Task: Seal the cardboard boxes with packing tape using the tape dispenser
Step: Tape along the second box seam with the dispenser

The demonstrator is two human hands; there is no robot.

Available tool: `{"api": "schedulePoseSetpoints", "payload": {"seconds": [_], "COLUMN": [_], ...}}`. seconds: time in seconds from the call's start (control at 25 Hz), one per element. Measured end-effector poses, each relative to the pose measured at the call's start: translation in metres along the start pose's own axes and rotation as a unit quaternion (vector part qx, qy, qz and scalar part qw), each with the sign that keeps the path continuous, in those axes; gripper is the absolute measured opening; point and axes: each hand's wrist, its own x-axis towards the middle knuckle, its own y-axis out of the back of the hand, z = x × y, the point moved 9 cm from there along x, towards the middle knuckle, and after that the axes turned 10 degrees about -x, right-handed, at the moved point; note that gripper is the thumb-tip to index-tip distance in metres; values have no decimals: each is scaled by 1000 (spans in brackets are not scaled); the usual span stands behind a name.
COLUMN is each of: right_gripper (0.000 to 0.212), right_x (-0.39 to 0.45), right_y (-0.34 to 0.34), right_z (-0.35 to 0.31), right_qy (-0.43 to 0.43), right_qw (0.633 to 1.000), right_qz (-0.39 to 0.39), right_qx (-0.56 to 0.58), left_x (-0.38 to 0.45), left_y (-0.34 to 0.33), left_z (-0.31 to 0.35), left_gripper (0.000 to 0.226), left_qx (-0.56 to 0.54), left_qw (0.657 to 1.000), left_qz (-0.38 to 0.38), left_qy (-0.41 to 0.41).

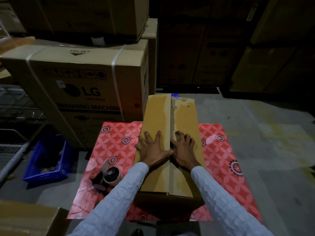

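While both hands press down on its top flaps, the cardboard box [158, 116] lies lengthwise on a table with a red patterned cover [110, 143]. The left hand [151, 149] lies flat with fingers spread on the left flap; the right hand [183, 150] rests on the right flap with fingers bent, fingertips at the centre seam, though in the dim light I cannot tell whether it pinches the edge. Just left of the box, near the left sleeve, the tape dispenser [106, 175] lies on the cover, untouched. A blue crate [46, 174] sits on the floor, and a large LG carton [81, 92] stands behind
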Motion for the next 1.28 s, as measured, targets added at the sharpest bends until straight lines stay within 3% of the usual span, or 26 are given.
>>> {"api": "schedulePoseSetpoints", "payload": {"seconds": [0.24, 0.36, 0.52, 0.76, 0.84, 1.04, 1.28], "right_gripper": [22, 18, 15, 30, 31, 37, 44], "right_x": [5, 3, -3, 0, 1, 7, 42], "right_y": [31, 39, 23, 17, 13, 13, 13], "right_z": [14, 18, 13, 17, 14, -18, -120], "right_qy": [-48, -55, -43, -62, -56, -60, 55], "right_qw": [983, 973, 982, 983, 988, 991, 993], "right_qz": [97, 116, 100, 105, 100, 87, 41], "right_qx": [149, 194, 155, 138, 99, 85, 99], "left_x": [6, 5, 1, 5, 6, 9, 22], "left_y": [17, 8, -9, -3, 7, 39, 66], "left_z": [-1, -3, -5, -12, -15, -33, -70], "left_gripper": [110, 108, 104, 93, 85, 49, 29], "left_qx": [-122, -69, 27, 30, -7, -155, -348], "left_qw": [992, 997, 999, 996, 997, 979, 927], "left_qz": [9, 4, 15, -49, -41, 86, 109], "left_qy": [-15, -18, -27, -67, -72, -99, -85]}}
